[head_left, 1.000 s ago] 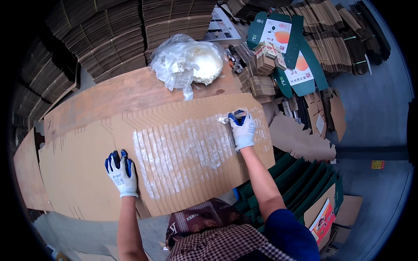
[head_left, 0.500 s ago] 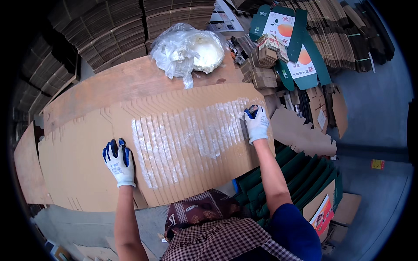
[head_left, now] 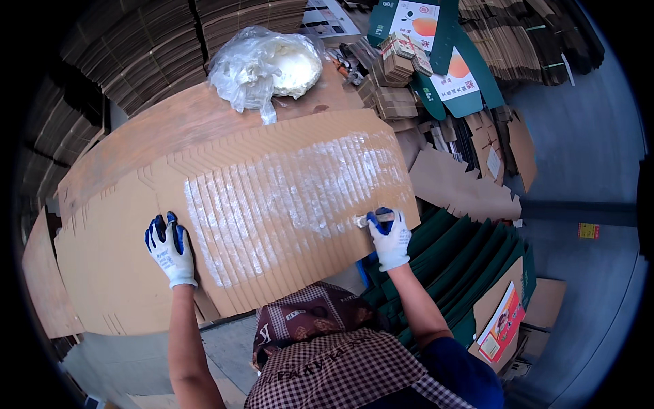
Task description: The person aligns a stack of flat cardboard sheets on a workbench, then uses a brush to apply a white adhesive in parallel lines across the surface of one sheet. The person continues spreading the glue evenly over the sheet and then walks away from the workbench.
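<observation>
Across the fanned stack of flat cardboard blanks (head_left: 272, 198), a band of whitish glue (head_left: 286, 198) glistened over the overlapping edges. At the stack's near-right corner, the right hand (head_left: 390, 237), in a white glove with blue fingers (head_left: 376, 219), was closed around a small brush (head_left: 364, 219) whose tip touched the cardboard's edge. At the stack's near-left part, the left hand (head_left: 170, 249), gloved alike, lay flat on the blanks with fingers spread, holding nothing. Beyond the stack's far edge sat a crumpled clear plastic bag (head_left: 262, 65) around a white bowl-like container. Right of the stack lay green printed cartons (head_left: 443, 61).
</observation>
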### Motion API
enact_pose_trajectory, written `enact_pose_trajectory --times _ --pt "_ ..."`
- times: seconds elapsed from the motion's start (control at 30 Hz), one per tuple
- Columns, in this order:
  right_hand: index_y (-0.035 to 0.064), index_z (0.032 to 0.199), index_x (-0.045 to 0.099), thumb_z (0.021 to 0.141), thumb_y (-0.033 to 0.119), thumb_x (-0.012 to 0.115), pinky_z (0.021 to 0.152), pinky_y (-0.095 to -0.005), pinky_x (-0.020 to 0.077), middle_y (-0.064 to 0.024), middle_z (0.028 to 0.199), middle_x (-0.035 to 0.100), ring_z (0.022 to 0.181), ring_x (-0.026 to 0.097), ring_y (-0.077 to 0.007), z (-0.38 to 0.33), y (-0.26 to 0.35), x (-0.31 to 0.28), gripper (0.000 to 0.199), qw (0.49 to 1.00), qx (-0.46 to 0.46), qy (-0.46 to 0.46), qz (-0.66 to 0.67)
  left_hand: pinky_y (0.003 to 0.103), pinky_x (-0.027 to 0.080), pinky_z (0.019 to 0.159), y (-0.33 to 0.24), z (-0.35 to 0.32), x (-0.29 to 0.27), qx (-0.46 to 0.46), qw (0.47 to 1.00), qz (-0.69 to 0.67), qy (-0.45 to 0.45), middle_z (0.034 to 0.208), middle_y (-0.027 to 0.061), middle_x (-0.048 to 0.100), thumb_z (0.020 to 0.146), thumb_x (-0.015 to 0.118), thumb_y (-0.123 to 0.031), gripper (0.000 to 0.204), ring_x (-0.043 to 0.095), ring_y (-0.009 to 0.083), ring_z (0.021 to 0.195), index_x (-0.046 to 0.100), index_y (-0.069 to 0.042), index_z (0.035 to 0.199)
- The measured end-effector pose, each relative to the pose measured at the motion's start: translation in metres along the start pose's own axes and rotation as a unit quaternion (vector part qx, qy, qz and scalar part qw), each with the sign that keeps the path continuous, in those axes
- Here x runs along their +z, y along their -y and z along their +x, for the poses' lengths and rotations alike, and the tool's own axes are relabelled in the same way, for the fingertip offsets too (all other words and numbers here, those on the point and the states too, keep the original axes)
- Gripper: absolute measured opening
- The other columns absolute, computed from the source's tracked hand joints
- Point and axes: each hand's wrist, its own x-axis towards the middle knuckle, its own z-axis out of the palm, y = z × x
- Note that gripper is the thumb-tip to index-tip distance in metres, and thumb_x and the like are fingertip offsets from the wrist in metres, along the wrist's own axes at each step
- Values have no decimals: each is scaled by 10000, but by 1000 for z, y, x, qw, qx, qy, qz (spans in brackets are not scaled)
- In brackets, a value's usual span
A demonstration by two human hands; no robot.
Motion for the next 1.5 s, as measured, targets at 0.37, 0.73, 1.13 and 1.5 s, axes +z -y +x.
enact_pose_trajectory --times 0.37,0.73,1.13,1.5 --pt "80 1157 622 808 263 798 776 -437 558 -134 1102 660 909 686 -368 -24 -6 8 431 996 -88 -17 -12 512 327 1117 0 -2 1 -4 1000 6 2 1372 193 558 964 613 -244 309 467 396 1290 689 -102 1227" --pt "115 1248 639 791 144 670 971 -463 500 -91 1301 584 1187 581 -325 -103 37 30 459 879 -415 232 -18 508 306 1135 0 -1 -2 -12 1000 -4 17 1387 182 546 950 628 -242 376 458 377 1305 650 -148 1313" --pt "138 1221 647 774 175 698 1057 -483 453 -88 1302 592 1251 550 -319 -86 46 31 452 821 -473 318 -11 514 276 1162 -2 0 -2 -19 999 -16 21 1361 191 556 945 628 -244 368 473 364 1296 658 -139 1296" --pt "120 1221 630 794 178 693 1073 -475 435 -83 1326 575 1253 538 -322 -104 65 33 436 807 -476 348 -14 515 274 1162 -2 1 0 -18 999 -20 19 1356 189 556 939 632 -242 368 476 365 1289 655 -136 1290"
